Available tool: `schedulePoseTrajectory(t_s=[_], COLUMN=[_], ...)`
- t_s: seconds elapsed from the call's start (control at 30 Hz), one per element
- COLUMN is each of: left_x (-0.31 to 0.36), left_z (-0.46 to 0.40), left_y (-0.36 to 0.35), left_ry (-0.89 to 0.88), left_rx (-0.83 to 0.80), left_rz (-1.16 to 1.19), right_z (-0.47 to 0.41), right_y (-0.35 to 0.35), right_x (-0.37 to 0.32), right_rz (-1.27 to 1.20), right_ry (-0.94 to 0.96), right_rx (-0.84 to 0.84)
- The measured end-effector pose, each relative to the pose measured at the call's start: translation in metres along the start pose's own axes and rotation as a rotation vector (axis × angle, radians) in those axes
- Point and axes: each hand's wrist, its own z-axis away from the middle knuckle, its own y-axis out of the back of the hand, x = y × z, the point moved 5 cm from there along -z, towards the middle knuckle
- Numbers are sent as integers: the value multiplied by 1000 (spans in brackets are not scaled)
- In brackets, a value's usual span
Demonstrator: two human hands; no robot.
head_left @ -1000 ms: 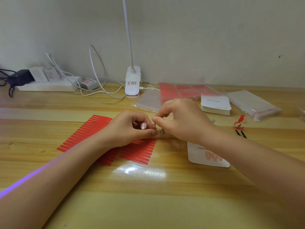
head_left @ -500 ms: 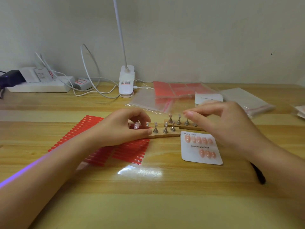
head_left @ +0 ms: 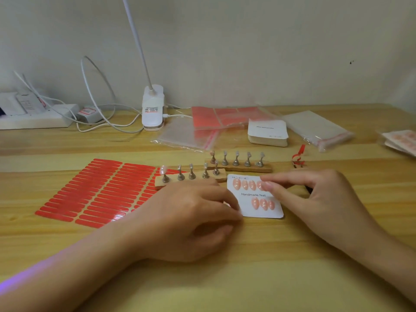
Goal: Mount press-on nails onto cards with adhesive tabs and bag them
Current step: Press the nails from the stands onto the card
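Both hands have dropped to the card (head_left: 258,200): right hand (head_left: 315,199) fingers (head_left: 273,185) press a nail (head_left: 262,185) (pink) down, extended; left hand (head_left: 193,219) loosely curled, steadying its edge.

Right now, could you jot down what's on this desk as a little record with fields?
card: white, printed "Handmade Nail", flat on the desk
nails on card: four or so top row, three below
right hand: fingertips press the top row
left hand: touches the card's left edge
stands: two wooden strips; a nail on the leftmost peg
tabs: red sheet at left
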Motion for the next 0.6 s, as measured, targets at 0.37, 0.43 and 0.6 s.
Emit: schedulePoseTrajectory(t_s=[0.37, 0.43, 0.6], left_x=[4, 3, 3], left_z=[-1, -1, 0], left_y=[-6, -5, -6], left_ry=[-2, 3, 9], left_rx=[-30, -20, -6], left_rz=[61, 69, 74], right_z=[7, 8, 7], right_y=[-9, -12, -15], right_x=[-10, -12, -14], right_rz=[315, 369, 410], right_ry=[307, 349, 359], right_rx=[11, -9, -50])
